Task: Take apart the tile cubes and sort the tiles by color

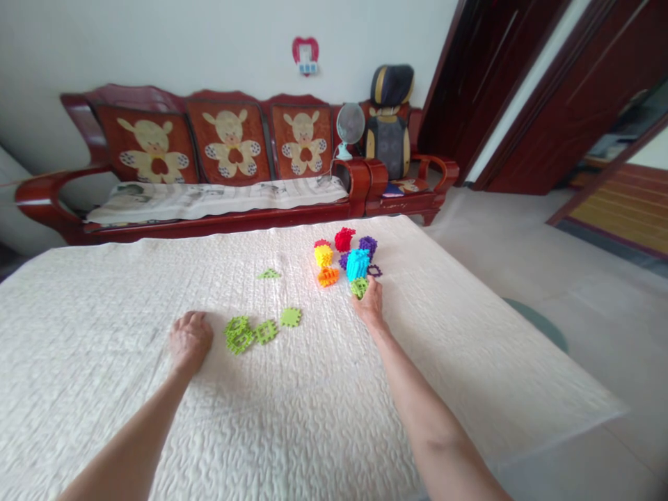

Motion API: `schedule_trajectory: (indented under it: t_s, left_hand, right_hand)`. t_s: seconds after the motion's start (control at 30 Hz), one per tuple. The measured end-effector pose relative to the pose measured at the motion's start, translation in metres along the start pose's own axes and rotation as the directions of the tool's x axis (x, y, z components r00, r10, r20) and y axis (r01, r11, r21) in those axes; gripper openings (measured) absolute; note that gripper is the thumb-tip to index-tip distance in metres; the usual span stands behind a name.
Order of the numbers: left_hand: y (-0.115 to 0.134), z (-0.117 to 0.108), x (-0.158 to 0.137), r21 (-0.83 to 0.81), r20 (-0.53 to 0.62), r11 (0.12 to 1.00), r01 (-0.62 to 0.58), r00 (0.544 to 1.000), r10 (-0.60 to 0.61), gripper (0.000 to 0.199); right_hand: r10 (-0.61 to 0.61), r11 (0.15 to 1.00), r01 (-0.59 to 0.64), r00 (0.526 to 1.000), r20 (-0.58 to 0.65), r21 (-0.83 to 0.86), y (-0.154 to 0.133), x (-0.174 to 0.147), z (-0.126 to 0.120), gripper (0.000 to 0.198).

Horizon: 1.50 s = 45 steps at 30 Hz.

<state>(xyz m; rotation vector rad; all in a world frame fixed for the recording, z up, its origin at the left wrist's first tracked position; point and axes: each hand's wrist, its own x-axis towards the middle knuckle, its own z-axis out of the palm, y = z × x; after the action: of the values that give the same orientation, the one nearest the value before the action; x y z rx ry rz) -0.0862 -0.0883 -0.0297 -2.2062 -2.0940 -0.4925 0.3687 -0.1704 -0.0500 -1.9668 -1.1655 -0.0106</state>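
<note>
My right hand is closed on light green interlocking toy pieces, just in front of a stack of cyan pieces. Resting on the quilted cover, my left hand has its fingers curled in, with nothing visible in them. To its right lies a small pile of green notched pieces. A green square frame piece touches or nearly touches that pile. Farther right is a solid green square piece, and a green triangular piece lies farther back.
Behind the cyan stack are purple pieces and red pieces. Yellow pieces and orange pieces sit to its left. The white quilted cover drops off at the right. A wooden sofa stands beyond.
</note>
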Motion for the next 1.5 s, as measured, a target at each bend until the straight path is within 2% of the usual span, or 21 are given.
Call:
schedule_trajectory:
  t_s: [0.1, 0.27, 0.4, 0.47, 0.57, 0.67, 0.77, 0.87, 1.0, 1.1, 1.27, 1.4, 1.5]
  left_hand:
    - [0.009, -0.008, 0.000, -0.030, 0.078, 0.997, 0.077, 0.994, -0.074, 0.038]
    - [0.019, -0.015, -0.014, -0.026, 0.085, 0.993, 0.118, 0.990, -0.115, 0.039]
    - [0.021, -0.018, -0.036, -0.037, 0.080, 0.989, 0.140, 0.987, -0.137, 0.040]
    - [0.022, -0.018, -0.046, -0.044, 0.069, 0.986, 0.160, 0.985, -0.157, 0.040]
    - [0.026, -0.018, -0.055, -0.054, 0.050, 0.981, 0.187, 0.982, -0.184, 0.039]
    - [0.030, -0.018, -0.059, -0.065, 0.032, 0.979, 0.192, 0.981, -0.190, 0.037]
    - [0.033, -0.020, -0.061, -0.074, 0.005, 0.980, 0.184, 0.983, -0.184, 0.036]
    - [0.033, -0.019, -0.061, -0.082, -0.026, 0.982, 0.172, 0.984, -0.175, 0.035]
    - [0.030, -0.014, -0.060, -0.086, -0.053, 0.984, 0.157, 0.985, -0.162, 0.035]
    - [0.029, -0.011, -0.058, -0.068, -0.047, 0.983, 0.172, 0.983, -0.175, 0.035]
    - [0.030, -0.014, -0.059, -0.051, -0.033, 0.985, 0.165, 0.985, -0.167, 0.035]
    - [0.029, -0.012, -0.059, -0.065, -0.039, 0.984, 0.163, 0.985, -0.166, 0.035]
    - [0.027, -0.008, -0.058, -0.073, -0.033, 0.983, 0.168, 0.985, -0.171, 0.035]
  right_hand:
    - [-0.009, 1.000, 0.009, 1.000, -0.011, 0.017, 0.001, 0.001, 0.002, 0.069]
    - [-0.058, 0.998, 0.060, 0.997, -0.056, 0.021, -0.004, -0.002, -0.005, 0.075]
    - [-0.128, 0.991, 0.134, 0.979, -0.158, 0.029, -0.022, -0.027, -0.012, 0.072]
    - [-0.228, 0.966, 0.241, 0.965, -0.129, 0.090, -0.042, -0.046, -0.008, 0.062]
    - [-0.443, 0.871, 0.414, 0.895, 0.056, 0.265, -0.084, -0.078, 0.011, 0.046]
    - [-0.564, 0.806, 0.466, 0.790, 0.239, 0.365, -0.127, -0.102, 0.033, 0.042]
    - [-0.615, 0.788, 0.515, 0.680, 0.399, 0.337, -0.155, -0.117, 0.047, 0.048]
    - [-0.614, 0.782, 0.570, 0.630, 0.476, 0.253, -0.165, -0.125, 0.051, 0.049]
    - [-0.622, 0.767, 0.610, 0.630, 0.466, 0.199, -0.163, -0.131, 0.053, 0.039]
    - [-0.638, 0.762, 0.605, 0.643, 0.424, 0.230, -0.160, -0.133, 0.057, 0.033]
    - [-0.635, 0.760, 0.526, 0.727, 0.262, 0.382, -0.153, -0.130, 0.058, 0.033]
    - [-0.648, 0.709, 0.526, 0.749, 0.139, 0.470, -0.133, -0.124, 0.045, 0.036]
    - [-0.655, 0.690, 0.541, 0.749, 0.098, 0.481, -0.109, -0.113, 0.033, 0.036]
